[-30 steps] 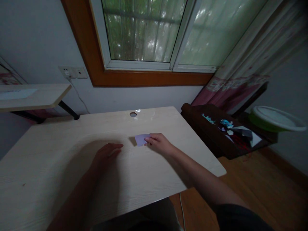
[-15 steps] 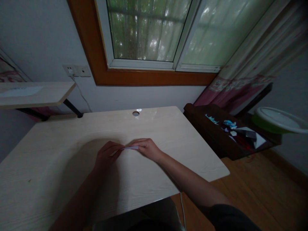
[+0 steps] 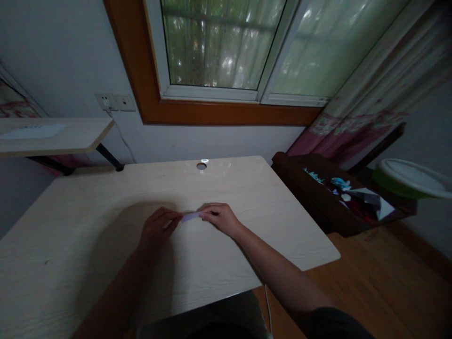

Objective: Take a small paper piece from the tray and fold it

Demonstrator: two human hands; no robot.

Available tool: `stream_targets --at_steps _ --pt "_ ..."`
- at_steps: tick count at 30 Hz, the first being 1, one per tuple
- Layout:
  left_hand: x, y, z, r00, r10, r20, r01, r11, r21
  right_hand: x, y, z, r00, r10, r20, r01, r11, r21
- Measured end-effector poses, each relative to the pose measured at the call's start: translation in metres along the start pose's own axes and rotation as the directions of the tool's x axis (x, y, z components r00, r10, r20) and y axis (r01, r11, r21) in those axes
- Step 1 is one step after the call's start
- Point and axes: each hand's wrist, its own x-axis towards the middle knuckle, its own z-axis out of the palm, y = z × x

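A small pale purple piece of paper (image 3: 191, 216) lies low over the light wooden desk (image 3: 106, 212), seen almost edge-on between my two hands. My left hand (image 3: 157, 227) pinches its left end with the fingertips. My right hand (image 3: 221, 218) pinches its right end. Both hands rest near the middle of the desk.
A cable hole (image 3: 201, 165) sits at the desk's back edge under the window. A dark wooden side table (image 3: 300, 188) with paper scraps (image 3: 353, 195) stands to the right, a green and white bowl (image 3: 409, 179) beyond it. A small shelf (image 3: 60, 136) juts out at left.
My right hand brought the paper from further back toward me, and my left hand came up to take its other end. The paper now looks flatter and narrower.
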Motion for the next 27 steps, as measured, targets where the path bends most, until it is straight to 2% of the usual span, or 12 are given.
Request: stream_targets --at_steps 4,8,11,13,16,19,21,25,27 --pt "-0.001 -0.006 -0.009 0.978 -0.204 0.037 0.205 0.978 -0.026 0.0 0.001 -0.001 0.998 0.043 -0.044 -0.044 0.999 -0.007" --pt "-0.001 -0.023 -0.025 0.896 -0.409 0.171 0.399 0.912 0.09 -0.001 0.0 -0.002 0.991 0.09 -0.1 -0.091 0.996 -0.011" --pt "0.0 -0.036 -0.043 0.83 -0.468 0.304 0.414 0.881 0.227 -0.001 0.001 -0.001 0.995 0.054 -0.088 -0.06 0.996 -0.06" --pt "-0.001 -0.044 -0.058 0.796 -0.509 0.326 0.418 0.853 0.311 -0.001 0.001 0.0 0.998 0.022 -0.059 -0.028 0.994 -0.106" --pt "-0.006 -0.057 -0.084 0.722 -0.595 0.354 0.434 0.788 0.438 -0.001 0.001 0.001 1.0 -0.007 -0.019 0.004 0.991 -0.137" --pt "-0.017 -0.07 -0.108 0.645 -0.678 0.353 0.447 0.709 0.545 -0.001 -0.001 0.002 1.0 -0.005 -0.022 0.002 0.99 -0.141" --pt "-0.025 -0.078 -0.119 0.612 -0.699 0.37 0.438 0.689 0.577 -0.001 -0.001 0.002 1.0 0.002 -0.028 -0.006 0.99 -0.144" --pt "-0.038 -0.082 -0.128 0.592 -0.731 0.339 0.453 0.65 0.61 -0.001 0.0 0.003 1.0 -0.004 -0.018 0.001 0.99 -0.14" --pt "-0.041 -0.079 -0.129 0.62 -0.738 0.268 0.486 0.628 0.607 -0.001 0.001 0.003 1.0 -0.011 -0.011 0.009 0.99 -0.138"
